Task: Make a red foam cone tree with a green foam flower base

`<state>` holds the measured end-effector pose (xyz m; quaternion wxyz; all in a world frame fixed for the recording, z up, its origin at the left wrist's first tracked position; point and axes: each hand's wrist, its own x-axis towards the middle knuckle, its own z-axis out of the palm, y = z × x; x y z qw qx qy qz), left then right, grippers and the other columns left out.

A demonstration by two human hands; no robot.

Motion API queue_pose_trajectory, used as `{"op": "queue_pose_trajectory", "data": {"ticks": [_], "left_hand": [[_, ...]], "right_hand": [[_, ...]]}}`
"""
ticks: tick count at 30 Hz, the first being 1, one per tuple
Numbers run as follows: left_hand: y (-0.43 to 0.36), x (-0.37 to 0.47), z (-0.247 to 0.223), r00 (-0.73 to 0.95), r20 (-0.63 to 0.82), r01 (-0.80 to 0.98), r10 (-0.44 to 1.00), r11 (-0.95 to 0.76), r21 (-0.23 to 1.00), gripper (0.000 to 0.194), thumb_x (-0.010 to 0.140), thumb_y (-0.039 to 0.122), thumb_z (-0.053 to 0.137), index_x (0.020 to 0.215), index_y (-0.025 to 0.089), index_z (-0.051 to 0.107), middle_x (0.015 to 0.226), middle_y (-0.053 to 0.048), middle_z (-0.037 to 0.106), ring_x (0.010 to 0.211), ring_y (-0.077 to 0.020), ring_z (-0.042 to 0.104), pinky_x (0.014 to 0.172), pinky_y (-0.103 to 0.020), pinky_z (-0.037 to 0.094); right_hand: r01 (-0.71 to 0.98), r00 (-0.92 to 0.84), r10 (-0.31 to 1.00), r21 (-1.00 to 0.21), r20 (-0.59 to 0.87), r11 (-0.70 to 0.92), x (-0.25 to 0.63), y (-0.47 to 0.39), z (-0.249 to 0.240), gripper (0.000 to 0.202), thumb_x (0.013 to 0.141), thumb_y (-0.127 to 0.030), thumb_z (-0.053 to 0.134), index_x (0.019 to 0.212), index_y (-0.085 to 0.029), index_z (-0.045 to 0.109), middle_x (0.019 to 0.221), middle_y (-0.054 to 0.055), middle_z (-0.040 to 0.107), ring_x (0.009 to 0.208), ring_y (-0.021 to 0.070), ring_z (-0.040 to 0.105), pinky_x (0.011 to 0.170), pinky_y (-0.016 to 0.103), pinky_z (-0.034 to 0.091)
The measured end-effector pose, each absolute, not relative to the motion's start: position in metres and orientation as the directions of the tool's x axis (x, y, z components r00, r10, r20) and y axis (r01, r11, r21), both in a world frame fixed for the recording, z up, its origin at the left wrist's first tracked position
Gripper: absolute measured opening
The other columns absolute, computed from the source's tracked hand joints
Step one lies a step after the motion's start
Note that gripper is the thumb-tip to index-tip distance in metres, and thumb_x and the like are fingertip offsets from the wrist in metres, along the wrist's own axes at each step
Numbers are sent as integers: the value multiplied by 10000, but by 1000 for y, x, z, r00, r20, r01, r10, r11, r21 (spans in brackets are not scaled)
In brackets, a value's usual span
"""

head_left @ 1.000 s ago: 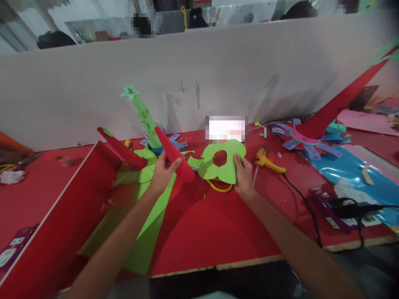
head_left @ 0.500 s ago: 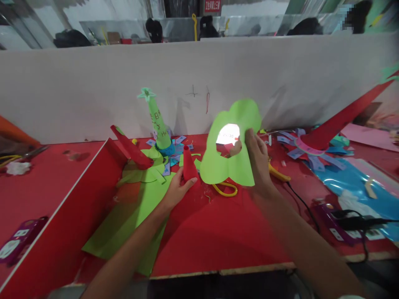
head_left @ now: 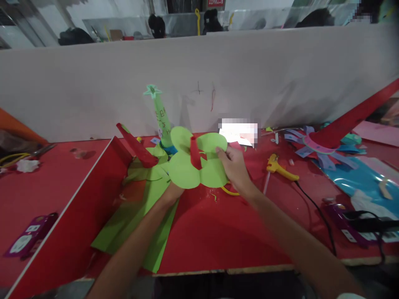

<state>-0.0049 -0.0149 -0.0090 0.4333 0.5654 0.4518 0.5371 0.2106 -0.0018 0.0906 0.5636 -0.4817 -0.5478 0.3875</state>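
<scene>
Your fingers (head_left: 222,154) on the right hand (head_left: 234,168) pinch the right edge of the green flower-shaped cutout (head_left: 195,164), thumb on top and the rest curled beneath it. The cutout is held just above the red table (head_left: 215,232), roughly level, its lobes spread to all sides. A red paper cone (head_left: 195,153) pokes up through the hole in its middle, tilted slightly to the left. Your left hand (head_left: 173,192) is under the cutout, so that only the wrist and the heel of the hand show; whether those fingers grip the cone I cannot tell, since the paper hides them.

No box, tray or other container shows near your hands; everything lies loose on the table. Behind the cutout a green cone with a star on top (head_left: 161,120) stands upright near the white partition (head_left: 199,79). To its left a red paper roll (head_left: 135,145) leans on a heap of green paper pieces. A large green sheet (head_left: 137,228) lies under your left forearm and reaches the near edge of the table. A yellow loop (head_left: 230,192) peeks out just below your right hand. Further right a yellow glue gun (head_left: 277,167) lies on its side, its black cable (head_left: 314,211) trailing toward the table's near edge. A red cone with a pink band and blue strips (head_left: 314,143) lies well to the right.
</scene>
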Motion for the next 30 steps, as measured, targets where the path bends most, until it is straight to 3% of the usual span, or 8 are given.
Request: {"op": "queue_pose_trajectory", "data": {"ticks": [3, 6, 9, 14, 17, 21, 26, 30], "left_hand": [[-7, -17, 9, -137, 155, -80, 978, -167, 983, 466, 900, 567, 712, 1240, 247, 702, 1209, -112, 753, 1129, -273, 719, 943, -416, 605], [-8, -28, 26, -234, 132, -79, 963, -154, 985, 550, 997, 667, 483, 1297, 244, 669, 997, -78, 721, 808, -184, 694, 714, -314, 578], [-14, -29, 37, -208, 187, 35, 960, -184, 982, 596, 966, 691, 535, 1360, 257, 642, 857, -38, 649, 686, -166, 625, 612, -277, 516], [-16, -26, 34, 14, 232, 220, 973, -230, 948, 578, 854, 499, 778, 1366, 263, 653, 1028, -70, 733, 947, -246, 701, 763, -324, 576], [-10, -35, 24, 80, 249, 319, 965, -262, 911, 465, 888, 436, 724, 1314, 252, 692, 1322, -102, 716, 1177, -275, 676, 961, -385, 569], [-4, -44, 8, 138, 290, 466, 947, -321, 825, 426, 916, 279, 633, 1334, 238, 702, 1354, -113, 722, 1257, -306, 673, 1113, -475, 512], [-11, -34, -4, 127, 335, 637, 934, -336, 694, 429, 956, 180, 523, 1331, 237, 723, 1312, -134, 734, 1258, -332, 655, 1098, -533, 512], [-17, -28, -5, 102, 301, 717, 948, -280, 639, 456, 971, 146, 488, 1348, 257, 718, 1226, -146, 721, 1134, -322, 681, 1020, -498, 542]], "right_hand": [[226, 118, 969, -956, 218, 187, 218, 1, 61, 475, 880, -629, 668, 660, -217, 582, 559, -16, 500, 580, 164, 487, 515, 286, 354], [285, 100, 972, -942, 212, 176, 222, 1, 40, 492, 906, -633, 604, 633, -229, 537, 564, -19, 483, 576, 162, 458, 526, 291, 331], [367, 69, 968, -909, 241, 200, 223, 1, 27, 494, 930, -609, 559, 612, -242, 468, 555, -36, 435, 557, 145, 406, 533, 285, 292], [548, 27, 963, -810, 267, 209, 223, 0, 19, 367, 941, -521, 551, 708, -238, 539, 548, -37, 462, 518, 157, 441, 539, 294, 274], [645, 13, 970, -744, 243, 178, 221, -4, 20, 334, 968, -451, 540, 1125, -187, 670, 614, 3, 621, 566, 210, 569, 569, 300, 337], [821, -91, 978, -542, 186, 179, 214, -12, 25, 525, 1036, -364, 467, 1529, -189, 502, 734, 53, 746, 677, 255, 690, 640, 312, 425], [954, -180, 982, -233, 52, 187, 209, -18, 31, 555, 1082, -350, 447, 1628, -258, 410, 930, 114, 817, 834, 279, 769, 707, 325, 490], [964, -236, 972, -128, -18, 231, 208, -20, 31, 467, 1092, -306, 409, 1541, -278, 531, 1009, 135, 817, 906, 289, 786, 738, 334, 509]]}}
